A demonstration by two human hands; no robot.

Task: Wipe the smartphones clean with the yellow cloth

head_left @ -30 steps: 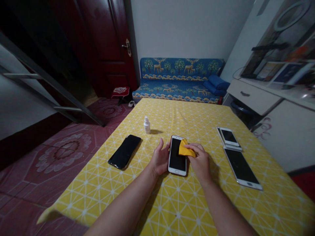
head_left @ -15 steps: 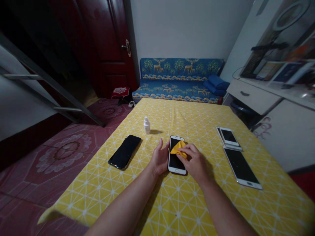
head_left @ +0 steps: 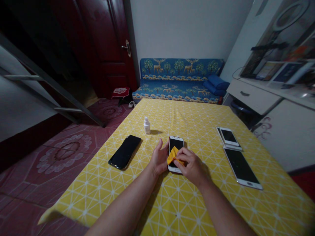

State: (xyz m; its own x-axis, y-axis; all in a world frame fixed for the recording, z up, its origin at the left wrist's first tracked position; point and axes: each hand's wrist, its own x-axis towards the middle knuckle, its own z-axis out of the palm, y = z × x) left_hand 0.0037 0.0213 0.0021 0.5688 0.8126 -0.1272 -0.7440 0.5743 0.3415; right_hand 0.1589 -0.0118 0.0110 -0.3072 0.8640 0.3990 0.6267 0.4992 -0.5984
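Observation:
A white-fronted smartphone (head_left: 176,142) with a dark screen and a reddish edge is in front of me on the yellow tablecloth. My left hand (head_left: 159,158) holds it at its left edge, thumb raised and apart, the other fingertips hidden at the phone's side. Pinched in my right hand (head_left: 190,165) is an orange-yellow cloth (head_left: 173,154), pressed against the lower half of the screen. Left of my hands lies a black smartphone (head_left: 125,152), screen up. Beyond it a small white bottle (head_left: 147,126) stands upright with its cap on.
On the table's right lie a small white phone (head_left: 229,136), overlapping another pale device, and a larger white-edged phone (head_left: 243,167). Past the far edge of the yellow tablecloth (head_left: 192,113) is a blue patterned sofa (head_left: 177,86). A white cabinet (head_left: 283,131) stands at right.
My right hand has slid the cloth down and slightly left over the screen, uncovering its upper part. The phone has shifted slightly left. My left hand stays nearly still.

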